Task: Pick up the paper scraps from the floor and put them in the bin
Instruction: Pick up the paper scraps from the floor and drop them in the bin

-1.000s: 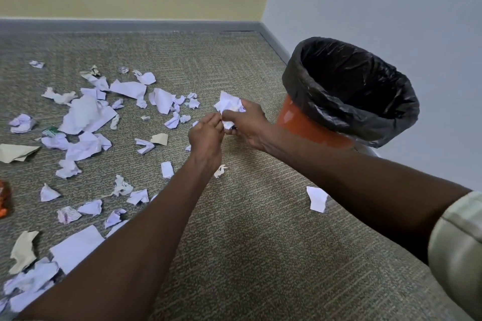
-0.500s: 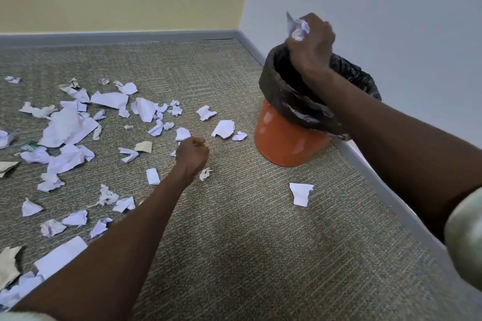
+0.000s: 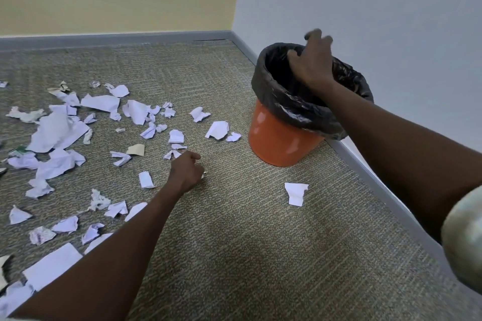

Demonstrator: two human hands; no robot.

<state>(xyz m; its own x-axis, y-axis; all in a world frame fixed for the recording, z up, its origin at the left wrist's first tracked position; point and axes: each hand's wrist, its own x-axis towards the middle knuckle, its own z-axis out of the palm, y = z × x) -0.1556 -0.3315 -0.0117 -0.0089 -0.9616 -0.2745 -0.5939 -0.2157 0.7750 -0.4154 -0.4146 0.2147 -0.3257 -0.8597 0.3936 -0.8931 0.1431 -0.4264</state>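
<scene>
An orange bin (image 3: pixel 276 138) with a black liner (image 3: pixel 284 101) stands on the carpet by the right wall. My right hand (image 3: pixel 310 62) hovers over the bin's mouth, fingers spread and loose, with no paper in it. My left hand (image 3: pixel 186 171) is down on the carpet with curled fingers, pinching a small white scrap (image 3: pixel 203 176) that peeks out at its fingertips. Several white paper scraps (image 3: pixel 57 130) lie scattered across the left of the floor. Two scraps (image 3: pixel 217 129) lie just left of the bin, and one (image 3: pixel 296 193) in front of it.
The grey skirting (image 3: pixel 365 164) runs along the right wall behind the bin, and a yellow wall closes the far side. A tan scrap (image 3: pixel 137 150) lies among the white ones. Bare carpet (image 3: pixel 247 255) spreads between my arms.
My right hand carried a crumpled wad from the floor up over the bin and let it go; the hand is now spread and holds nothing. My left hand dropped onto the small scrap.
</scene>
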